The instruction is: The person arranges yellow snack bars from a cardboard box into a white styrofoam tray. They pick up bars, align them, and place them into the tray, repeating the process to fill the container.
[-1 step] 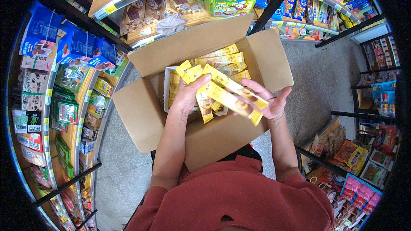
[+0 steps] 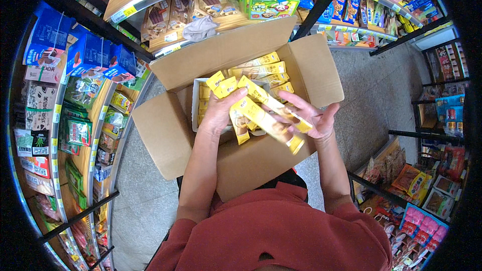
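Above an open cardboard carton [image 2: 165,143], my left hand [image 2: 219,112] pinches several long yellow stick packets [image 2: 258,118] at one end. They fan out, some pointing right and others down. Fingers spread, my right hand [image 2: 317,120] is at the far ends of the right-pointing packets; its fingertips are partly behind them, and whether they touch I cannot tell. Inside the carton sits a white box [image 2: 195,105] holding more yellow packets. Other loose yellow packets [image 2: 277,79] lie along the carton's far right inside.
Curved shelves of packaged snacks rise on the left [image 2: 85,130] and far side [image 2: 165,45]. A crumpled grey cloth [image 2: 201,28] lies on the far shelf, near green boxes [image 2: 272,5]. Black-railed racks [image 2: 376,188] stand at the right. The carton's flaps spread outward over grey floor [image 2: 359,78].
The free end of the lowest packet has tipped slightly down and left, toward me. My right hand has barely shifted; my left hand keeps its place.
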Demonstrator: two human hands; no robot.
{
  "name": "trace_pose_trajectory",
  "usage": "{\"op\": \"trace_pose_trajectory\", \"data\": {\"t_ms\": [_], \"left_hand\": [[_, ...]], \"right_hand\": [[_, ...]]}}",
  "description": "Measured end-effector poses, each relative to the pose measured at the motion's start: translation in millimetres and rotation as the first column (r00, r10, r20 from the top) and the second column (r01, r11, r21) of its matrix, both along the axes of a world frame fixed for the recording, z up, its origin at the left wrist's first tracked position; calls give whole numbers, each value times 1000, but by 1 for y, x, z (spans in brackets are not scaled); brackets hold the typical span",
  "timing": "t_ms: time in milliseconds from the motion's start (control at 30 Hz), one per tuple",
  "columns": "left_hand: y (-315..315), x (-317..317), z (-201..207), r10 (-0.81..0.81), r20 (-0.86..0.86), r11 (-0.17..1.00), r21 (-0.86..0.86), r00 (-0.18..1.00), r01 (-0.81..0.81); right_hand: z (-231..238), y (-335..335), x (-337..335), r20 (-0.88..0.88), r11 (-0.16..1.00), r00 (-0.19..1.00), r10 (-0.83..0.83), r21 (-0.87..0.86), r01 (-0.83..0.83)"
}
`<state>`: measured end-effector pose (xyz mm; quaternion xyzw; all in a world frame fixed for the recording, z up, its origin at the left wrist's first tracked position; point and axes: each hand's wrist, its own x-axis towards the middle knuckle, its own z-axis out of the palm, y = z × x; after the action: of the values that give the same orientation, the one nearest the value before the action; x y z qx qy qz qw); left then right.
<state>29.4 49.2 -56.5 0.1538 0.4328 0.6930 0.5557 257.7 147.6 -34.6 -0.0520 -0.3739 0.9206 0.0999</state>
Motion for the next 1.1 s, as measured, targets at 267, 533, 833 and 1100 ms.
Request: {"op": "trace_pose_trajectory", "data": {"t_ms": [267, 533, 833, 1100], "left_hand": [[-1, -1, 1, -61, -18, 998, -7, 998, 61], [2, -5, -6, 7, 29, 1000, 18, 1000, -7], [6, -15, -9, 79, 231, 978, 168, 970, -120], [7, -26, -13, 198, 307, 954, 157, 931, -255]], "right_hand": [[10, -20, -47, 480, 958, 873, 80, 204, -200], [-3, -20, -59, 457, 982, 878, -147, 176, 73], [-8, -25, -105, 326, 880, 828, -455, 305, 364], [-27, -37, -111, 336, 847, 804, -490, 400, 350]]}}
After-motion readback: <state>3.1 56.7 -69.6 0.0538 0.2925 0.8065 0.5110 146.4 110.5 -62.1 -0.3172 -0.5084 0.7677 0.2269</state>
